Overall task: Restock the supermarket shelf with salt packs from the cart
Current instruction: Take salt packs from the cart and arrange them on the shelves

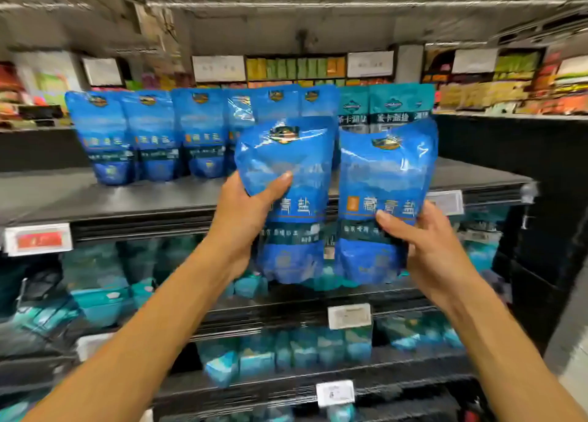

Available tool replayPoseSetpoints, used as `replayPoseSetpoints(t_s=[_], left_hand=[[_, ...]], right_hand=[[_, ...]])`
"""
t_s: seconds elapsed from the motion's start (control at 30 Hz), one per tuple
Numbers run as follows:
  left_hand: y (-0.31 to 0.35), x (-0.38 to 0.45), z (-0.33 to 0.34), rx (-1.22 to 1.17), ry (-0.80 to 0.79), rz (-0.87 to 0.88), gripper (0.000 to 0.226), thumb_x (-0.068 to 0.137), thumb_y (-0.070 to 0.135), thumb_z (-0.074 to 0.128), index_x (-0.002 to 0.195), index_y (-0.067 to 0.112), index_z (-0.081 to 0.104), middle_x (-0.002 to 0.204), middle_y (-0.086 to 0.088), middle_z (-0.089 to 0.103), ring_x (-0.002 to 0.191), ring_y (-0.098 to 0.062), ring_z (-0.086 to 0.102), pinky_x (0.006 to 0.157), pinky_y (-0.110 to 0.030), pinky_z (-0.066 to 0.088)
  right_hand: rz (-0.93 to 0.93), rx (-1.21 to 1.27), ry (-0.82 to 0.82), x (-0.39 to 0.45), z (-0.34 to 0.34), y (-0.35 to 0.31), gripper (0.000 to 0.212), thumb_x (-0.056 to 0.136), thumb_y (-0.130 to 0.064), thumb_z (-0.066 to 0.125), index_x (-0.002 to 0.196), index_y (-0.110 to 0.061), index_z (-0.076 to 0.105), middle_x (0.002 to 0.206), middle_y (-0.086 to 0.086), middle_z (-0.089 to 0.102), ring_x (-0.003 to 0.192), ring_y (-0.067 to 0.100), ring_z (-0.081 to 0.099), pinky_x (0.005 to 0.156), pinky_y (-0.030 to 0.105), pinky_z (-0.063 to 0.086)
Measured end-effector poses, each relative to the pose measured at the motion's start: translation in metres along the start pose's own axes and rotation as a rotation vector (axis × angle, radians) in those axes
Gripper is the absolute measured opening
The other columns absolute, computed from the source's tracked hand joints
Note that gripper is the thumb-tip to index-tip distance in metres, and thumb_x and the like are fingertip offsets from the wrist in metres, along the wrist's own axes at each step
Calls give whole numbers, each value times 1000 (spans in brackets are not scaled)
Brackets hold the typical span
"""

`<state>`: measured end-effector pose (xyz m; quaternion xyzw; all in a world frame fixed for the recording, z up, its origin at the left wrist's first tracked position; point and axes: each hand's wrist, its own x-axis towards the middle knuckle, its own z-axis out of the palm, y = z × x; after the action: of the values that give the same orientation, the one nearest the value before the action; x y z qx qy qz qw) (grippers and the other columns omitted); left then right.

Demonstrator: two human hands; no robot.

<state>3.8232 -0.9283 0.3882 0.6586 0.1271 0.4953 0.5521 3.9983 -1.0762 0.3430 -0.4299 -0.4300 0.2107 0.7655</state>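
I hold two blue salt packs upright in front of the top shelf (159, 198). My left hand (245, 218) grips the left pack (292, 154) by its left side, thumb across the front. My right hand (423, 243) grips the right pack (386, 173) at its lower right, thumb on the front. Both packs hang in the air just before the shelf edge. Behind them a row of several blue salt packs (152, 135) stands on the shelf, with teal packs (397, 106) at the row's right end. The cart is out of view.
Price tags hang on the shelf edges: a red one (38, 240) at left, white ones (445, 202) at right and lower down (349, 316). Lower shelves hold teal boxes and packs (101, 300). A far aisle of colourful goods (296, 68) lies behind.
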Motion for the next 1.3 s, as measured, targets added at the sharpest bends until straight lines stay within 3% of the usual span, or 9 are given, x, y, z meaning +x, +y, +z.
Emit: replayPoseSetpoints(t_s=[0.17,0.3,0.6,0.73,0.87,0.97,1.03,1.2,1.3], left_hand=[[48,40,-78,5,175,22,23,89,17,69,112,16,67,106,-2,76,98,-21,72,85,-43,59],[69,81,-159,65,220,49,26,90,16,68,116,16,66,110,-4,75,96,-21,72,80,-41,59],[36,157,-316,89,296,-33,36,92,6,62,129,7,61,122,-11,68,99,-21,70,87,-43,58],[15,179,-333,47,303,-65,35,91,4,63,126,6,62,110,-6,72,90,-17,72,82,-40,58],[-3,190,-343,122,269,-109,40,90,3,66,130,2,59,126,-15,65,111,-27,65,96,-42,53],[-9,186,-359,448,129,-164,44,79,3,78,121,5,65,112,-4,71,83,0,71,70,-14,55],[-16,183,-367,525,78,-213,43,73,4,83,114,4,68,100,0,73,69,4,70,57,-8,52],[-21,186,-372,743,137,-200,52,65,29,90,112,14,70,107,0,74,95,-16,70,91,-36,56],[-22,193,-377,829,156,-241,49,65,41,89,103,20,67,93,-4,74,69,-18,66,63,-35,59]], right_hand=[[1,46,-122,54,96,-12,50,70,-9,75,118,1,65,113,14,73,97,22,70,88,32,57],[52,76,-165,103,180,-1,32,77,4,74,108,-2,68,105,15,73,91,23,68,92,39,56],[218,-49,-102,199,318,104,36,73,3,81,106,-3,68,101,15,73,89,24,68,92,43,57],[229,-135,-84,232,345,135,36,71,1,84,102,-7,68,100,9,74,88,20,69,81,32,58],[182,-293,-181,249,347,146,37,68,-4,87,98,-15,67,108,9,74,93,19,70,80,30,56],[142,-621,-298,251,335,144,59,58,-22,95,110,-14,68,104,0,74,100,20,68,91,33,53],[148,-776,-295,251,331,143,65,55,-36,96,109,-14,67,102,-1,74,100,21,67,93,37,54],[117,-867,-260,251,339,146,65,61,-41,92,111,-13,62,105,5,71,93,24,66,79,36,55],[134,-932,-234,252,346,150,71,65,-46,88,114,-9,53,116,13,64,100,34,64,83,44,56]])
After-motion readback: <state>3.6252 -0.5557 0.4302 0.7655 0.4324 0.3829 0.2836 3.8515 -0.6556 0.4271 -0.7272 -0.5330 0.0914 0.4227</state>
